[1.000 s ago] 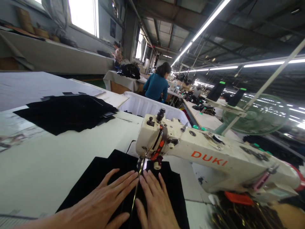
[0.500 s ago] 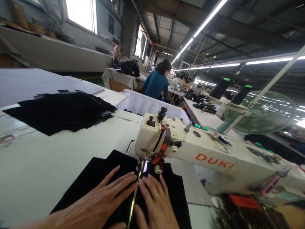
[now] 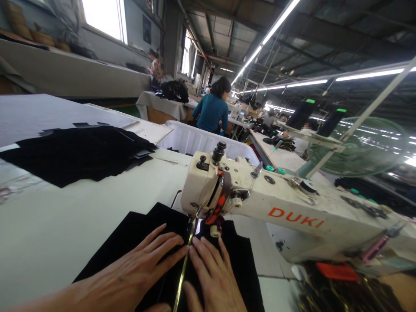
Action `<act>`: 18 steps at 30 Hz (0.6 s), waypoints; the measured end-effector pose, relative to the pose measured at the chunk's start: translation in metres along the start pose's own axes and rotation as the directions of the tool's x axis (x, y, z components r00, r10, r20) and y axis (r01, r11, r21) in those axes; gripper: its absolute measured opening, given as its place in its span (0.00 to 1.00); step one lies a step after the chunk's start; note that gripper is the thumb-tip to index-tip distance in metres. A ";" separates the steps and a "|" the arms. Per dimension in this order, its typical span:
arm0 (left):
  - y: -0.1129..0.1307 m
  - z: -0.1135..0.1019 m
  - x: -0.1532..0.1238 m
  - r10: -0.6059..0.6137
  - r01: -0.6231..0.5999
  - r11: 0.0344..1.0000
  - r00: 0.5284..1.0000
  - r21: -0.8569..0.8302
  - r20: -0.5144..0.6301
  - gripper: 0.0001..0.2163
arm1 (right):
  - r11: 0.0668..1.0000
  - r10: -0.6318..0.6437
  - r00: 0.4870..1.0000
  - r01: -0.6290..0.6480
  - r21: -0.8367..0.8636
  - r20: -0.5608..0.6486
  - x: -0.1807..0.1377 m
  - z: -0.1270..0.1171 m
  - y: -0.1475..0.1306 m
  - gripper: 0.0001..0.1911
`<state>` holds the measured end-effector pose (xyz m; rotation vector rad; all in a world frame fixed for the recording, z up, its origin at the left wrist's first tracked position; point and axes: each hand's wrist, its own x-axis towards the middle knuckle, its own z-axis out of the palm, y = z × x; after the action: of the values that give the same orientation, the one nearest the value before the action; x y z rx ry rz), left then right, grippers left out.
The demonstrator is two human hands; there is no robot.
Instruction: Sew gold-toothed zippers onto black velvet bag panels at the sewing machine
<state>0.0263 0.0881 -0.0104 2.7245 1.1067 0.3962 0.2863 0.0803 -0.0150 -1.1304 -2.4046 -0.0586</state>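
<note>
Black fabric [image 3: 123, 242] lies flat on the white table under the needle area of a sewing machine [image 3: 208, 186]. Down its middle runs a shiny gold zipper [image 3: 182, 277], leading to the presser foot. My left hand [image 3: 143, 264] rests flat on the cloth left of the zipper, fingers stretched toward the foot. On the other side, my right hand [image 3: 212, 273] presses the cloth with its fingers extended, the fingertips close to the zipper. Neither hand grips anything. The machine's small light shines beside the needle.
A stack of black fabric pieces [image 3: 81, 151] lies on the table at left. Behind the machine stands a white plastic bin [image 3: 195, 136]. Gold-edged zippers [image 3: 344, 294] and a red item [image 3: 337, 271] sit at lower right. A green fan [image 3: 357, 147] and a person in blue [image 3: 211, 110] are farther back.
The view has shifted slightly. Both hands keep nearly the same place on the black fabric, flat on either side of the zipper; any feed of the cloth is too small to make out.
</note>
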 end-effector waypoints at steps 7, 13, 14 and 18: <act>0.005 0.000 -0.002 -0.003 0.005 0.997 0.999 0.077 -0.037 0.42 | 0.999 -0.034 0.998 0.035 -0.014 0.055 0.004 -0.007 0.000 0.33; 0.007 -0.006 0.000 0.016 -0.013 0.997 0.999 0.081 -0.028 0.42 | 1.000 0.003 0.995 -0.004 0.014 0.099 0.007 -0.012 0.001 0.34; 0.007 -0.006 0.000 0.013 -0.011 0.997 1.000 0.080 -0.029 0.42 | 1.000 0.006 0.995 -0.008 0.020 0.098 0.006 -0.012 0.001 0.33; 0.007 -0.008 0.002 0.009 -0.009 0.998 1.000 0.061 -0.005 0.43 | 1.000 0.016 0.997 -0.018 0.025 0.076 0.003 -0.007 0.001 0.33</act>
<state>0.0292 0.0850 -0.0003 2.7831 1.1264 0.3770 0.2882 0.0819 -0.0072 -1.1608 -2.4546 0.0205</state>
